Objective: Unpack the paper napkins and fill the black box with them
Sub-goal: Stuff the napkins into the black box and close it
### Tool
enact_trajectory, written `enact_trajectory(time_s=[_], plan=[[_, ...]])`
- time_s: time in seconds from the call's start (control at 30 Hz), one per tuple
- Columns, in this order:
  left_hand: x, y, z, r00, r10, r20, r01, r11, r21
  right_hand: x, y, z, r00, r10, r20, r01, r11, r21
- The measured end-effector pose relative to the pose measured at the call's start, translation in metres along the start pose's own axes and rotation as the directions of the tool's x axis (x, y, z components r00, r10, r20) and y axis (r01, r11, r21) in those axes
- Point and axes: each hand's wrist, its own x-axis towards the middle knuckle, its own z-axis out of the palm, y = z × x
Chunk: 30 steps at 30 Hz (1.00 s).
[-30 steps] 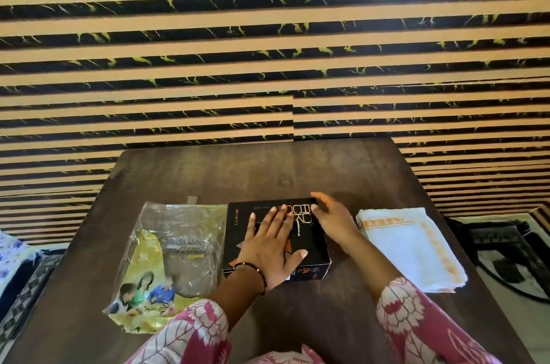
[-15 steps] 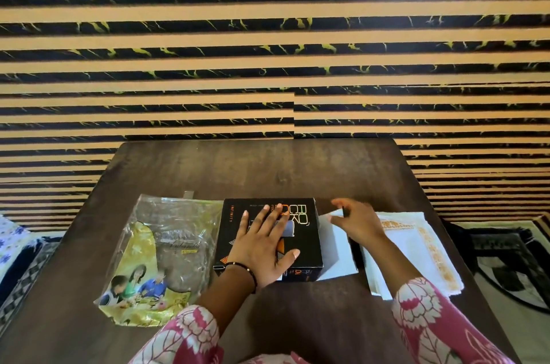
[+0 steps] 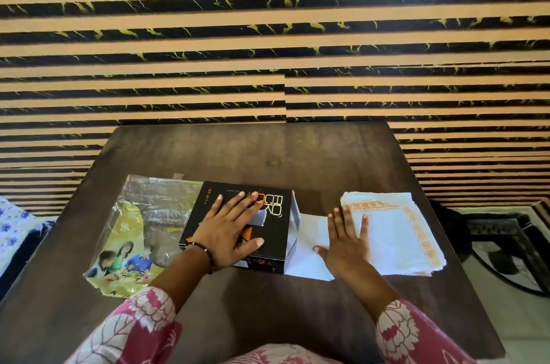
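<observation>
The black box [image 3: 269, 214] with orange and white print lies flat in the middle of the dark wooden table [image 3: 268, 155]. My left hand [image 3: 230, 229] presses flat on its top with spread fingers. A white flap [image 3: 309, 247] of the box lies open on the table to its right. My right hand [image 3: 345, 241] rests flat across that flap and the near edge of the stack of white paper napkins [image 3: 395, 232] with an orange border. The emptied plastic napkin wrapper [image 3: 140, 229] lies left of the box.
A wall of tan and black striped panels stands right behind the table's far edge. A patterned rug [image 3: 512, 250] shows on the floor to the right, and blue flowered fabric [image 3: 15, 229] on the left. The table's far half is bare wood.
My right hand left the box's right end, drew the white flap open to the right, then came down flat on the flap and the napkins. My left hand stayed pressed on the box.
</observation>
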Motion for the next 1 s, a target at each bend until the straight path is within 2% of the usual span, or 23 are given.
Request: enact_trajectory(time_s=[0.1,0.23,0.3,0.4,0.47,0.53,0.73,0.83,0.9,1.0], plan=[[-0.001,-0.004,-0.003,1.000,0.002,0.018,-0.002,1.000,0.002,-0.005,0.000,0.007,0.999,-0.035,0.003,0.035,0.998,-0.053],[0.001,-0.012,-0.005,1.000,-0.007,0.025,0.007,1.000,0.014,-0.006,-0.002,-0.004,0.997,-0.071,0.041,0.073,0.996,-0.043],[0.002,-0.015,-0.005,0.999,-0.016,0.045,0.015,1.000,0.024,-0.003,-0.006,-0.015,0.997,-0.080,0.008,0.080,0.996,-0.027],[0.003,-0.018,-0.005,0.999,-0.016,0.042,0.015,1.000,0.009,-0.008,-0.018,-0.044,0.980,-0.135,-0.145,0.158,0.975,0.159],[0.003,-0.018,-0.005,0.999,-0.017,0.041,0.018,1.000,-0.006,-0.018,-0.028,-0.061,0.957,-0.178,-0.229,0.257,0.886,0.385],[0.003,-0.018,-0.005,0.999,-0.020,0.043,0.020,1.000,-0.012,-0.027,-0.034,-0.069,0.955,-0.235,-0.183,0.297,0.797,0.526],[0.003,-0.015,-0.005,0.999,-0.032,0.031,0.033,0.999,-0.027,-0.053,-0.023,-0.062,0.986,-0.165,0.026,0.111,0.763,0.637],[0.004,-0.015,-0.004,0.998,-0.046,0.038,0.047,0.998,-0.037,-0.068,-0.029,-0.061,0.954,-0.282,0.106,0.109,0.651,0.751],[0.004,-0.011,-0.004,0.995,-0.072,0.064,0.074,0.997,-0.029,-0.074,-0.040,-0.058,0.920,-0.380,0.099,0.151,0.576,0.804],[0.006,-0.001,-0.006,0.987,-0.071,0.142,0.076,0.997,-0.032,-0.076,-0.057,-0.049,0.932,-0.361,0.034,0.184,0.552,0.813]])
